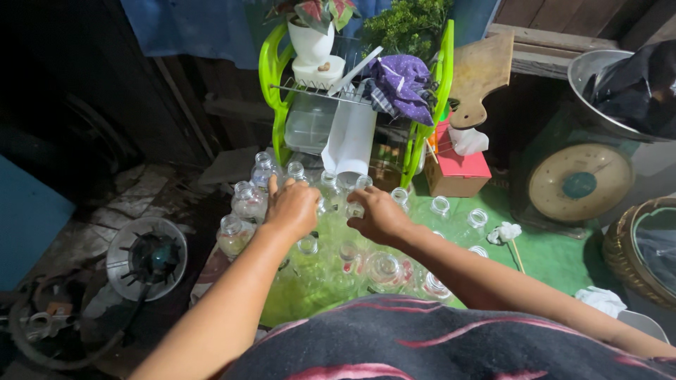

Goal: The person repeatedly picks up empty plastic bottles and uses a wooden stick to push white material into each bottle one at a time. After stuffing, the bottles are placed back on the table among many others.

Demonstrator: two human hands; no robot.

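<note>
Nearest, amid clear, empty glass bottles (pixel 384 269) on green mat (pixel 556 257): left hand (pixel 292 207) curled over bottle tops, grip hidden; right hand (pixel 379 214) pinching a small bottle (pixel 354 209) at nine o'clock. Roughly fifteen bottles. Farther, twelve o'clock: one lime-green plastic rack (pixel 282 91); two o'clock: one round-dial scale (pixel 579 183).

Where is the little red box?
In the head view, the red box sits right of the green rack, below the wooden board and behind the clear bottles near the right hand.
</note>
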